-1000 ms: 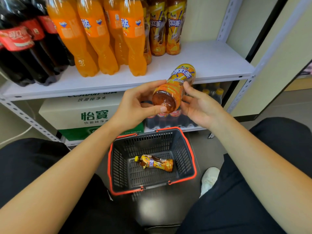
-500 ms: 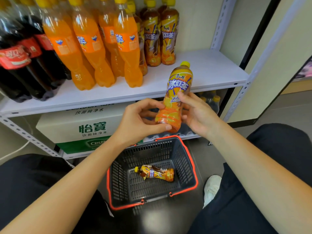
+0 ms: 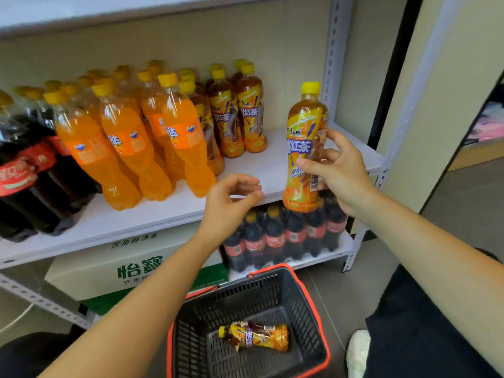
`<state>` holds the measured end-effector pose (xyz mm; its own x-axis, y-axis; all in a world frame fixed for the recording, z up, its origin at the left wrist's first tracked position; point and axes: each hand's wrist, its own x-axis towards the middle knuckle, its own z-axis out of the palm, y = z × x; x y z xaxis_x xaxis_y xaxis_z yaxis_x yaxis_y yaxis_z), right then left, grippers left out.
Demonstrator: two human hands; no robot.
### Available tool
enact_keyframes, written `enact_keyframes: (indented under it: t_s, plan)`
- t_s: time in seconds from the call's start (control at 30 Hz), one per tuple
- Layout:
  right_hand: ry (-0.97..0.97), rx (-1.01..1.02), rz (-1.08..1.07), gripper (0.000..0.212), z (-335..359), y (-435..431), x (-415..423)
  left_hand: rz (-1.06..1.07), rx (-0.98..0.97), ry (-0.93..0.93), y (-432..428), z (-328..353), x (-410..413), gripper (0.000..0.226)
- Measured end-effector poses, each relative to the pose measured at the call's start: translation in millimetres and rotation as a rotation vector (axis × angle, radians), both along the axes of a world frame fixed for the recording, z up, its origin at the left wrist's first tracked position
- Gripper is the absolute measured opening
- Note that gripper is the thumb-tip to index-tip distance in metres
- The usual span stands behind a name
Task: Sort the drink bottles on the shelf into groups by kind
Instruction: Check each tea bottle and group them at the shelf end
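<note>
My right hand [image 3: 339,170] grips an iced tea bottle [image 3: 304,137] with a yellow cap, upright, just in front of the right part of the white shelf [image 3: 272,170]. My left hand [image 3: 229,203] hovers to its left with loosely curled fingers and holds nothing. On the shelf stand dark cola bottles [image 3: 30,170] at the left, several orange soda bottles [image 3: 128,148] in the middle, and several iced tea bottles [image 3: 237,113] behind them to the right. One more iced tea bottle [image 3: 256,336] lies on its side in the basket [image 3: 313,317] on the floor.
Below the shelf sit a white and green water carton [image 3: 131,268] and a pack of small cola bottles [image 3: 286,236]. A metal upright [image 3: 331,64] bounds the shelf at the right. My knees and a white shoe [image 3: 357,353] flank the basket.
The bottle went from tilted in both hands to upright and higher, toward the right of the shelf. My left hand let go of it; only my right hand holds it now.
</note>
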<state>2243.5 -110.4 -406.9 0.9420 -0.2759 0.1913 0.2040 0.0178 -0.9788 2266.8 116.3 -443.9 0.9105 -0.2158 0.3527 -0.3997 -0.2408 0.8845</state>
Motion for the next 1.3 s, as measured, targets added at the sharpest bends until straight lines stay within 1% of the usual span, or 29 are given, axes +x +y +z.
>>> enact_keyframes:
  t_s: [0.1,0.13,0.2,0.27,0.33,0.43,0.53,0.57,0.67,0.77,0.9,0.97,1.1,1.2,1.3]
  plan:
    - [-0.036,-0.088,-0.087,0.061,12.4,-27.5,26.9,0.111,-0.049,-0.007,-23.0,6.0,43.5,0.018]
    - [-0.046,-0.116,-0.117,0.061,14.8,-36.1,37.2,0.145,-0.051,-0.002,-30.7,7.2,58.4,0.022]
    - [-0.056,-0.162,-0.161,0.065,15.4,-51.9,58.2,0.206,-0.037,0.003,-45.6,9.4,84.7,0.035]
    - [-0.053,-0.197,-0.203,0.072,11.2,-66.5,78.5,0.244,-0.034,0.023,-59.2,11.4,106.0,0.053]
    - [-0.056,-0.244,-0.246,0.073,4.5,-78.7,97.6,0.267,-0.01,0.04,-72.0,12.1,125.1,0.072]
    - [-0.083,-0.255,-0.275,0.069,-7.1,-91.7,123.8,0.304,0.104,0.016,-87.3,9.9,151.8,0.094]
    - [-0.086,-0.288,-0.216,0.077,-24.9,-102.6,144.5,0.358,0.22,0.009,-96.6,4.4,171.6,0.106]
    - [-0.058,-0.315,-0.192,0.077,-34.1,-107.1,149.6,0.408,0.249,-0.003,-98.8,2.2,176.7,0.106]
    - [0.033,-0.363,-0.191,0.06,-60.3,-119.1,161.3,0.568,0.322,-0.062,-104.1,-2.1,184.7,0.091]
    - [0.057,-0.365,-0.237,0.057,-61.5,-124.9,181.4,0.618,0.31,-0.081,-110.8,-3.2,189.3,0.077]
    - [0.087,-0.362,-0.284,0.049,-53.9,-133.7,217.0,0.563,0.209,-0.064,-117.5,-8.5,193.0,0.072]
    - [0.093,-0.384,-0.306,0.05,-52.7,-137.6,234.0,0.518,0.141,-0.06,-117.5,-12.5,198.0,0.068]
    - [0.136,-0.5,-0.375,0.049,-48.1,-141.2,260.6,0.408,0.029,-0.038,-116.8,-20.7,207.8,0.06]
    - [0.169,-0.625,-0.451,0.05,-45.8,-147.4,276.4,0.351,0.019,-0.044,-113.7,-23.7,212.1,0.061]
    - [0.192,-0.686,-0.431,0.051,-44.8,-151.3,288.3,0.3,0.057,-0.067,-108.8,-23.1,215.7,0.057]
